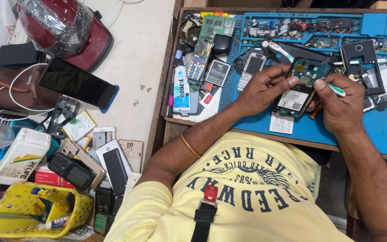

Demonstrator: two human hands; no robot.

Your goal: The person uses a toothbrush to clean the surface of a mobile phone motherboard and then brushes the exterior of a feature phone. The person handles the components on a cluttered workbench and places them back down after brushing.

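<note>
Hands meet over the blue work mat (319,130), which lies in a wooden tray on the tabletop, directly ahead of the person's chest. The left hand (260,89) clamps the opened phone body (298,87) by its near edge, thumb on top and fingers beneath, so the green circuit side faces upward and tilts toward the eyes. This grip steadies the board against pressure from the other side. The right hand (339,105) is closed around a white and green brush (287,54), whose handle passes through the fist while the bristle end projects up and to the left, above the board. Whether the bristles touch the board cannot be determined.

Placement of surrounding parts follows reach. A silver keypad phone (251,67) and a flat battery (217,72) lie just beside the left hand. A glue tube (181,89) rests at the tray's left margin. A black rear cover (361,56) sits near the right hand, with small loose parts filling the mat's upper compartments. Well apart, on the white tabletop to the left, lie a black smartphone (78,83), a heap of dismantled handsets (99,161), and a yellow basket (5,224) of supplies.
</note>
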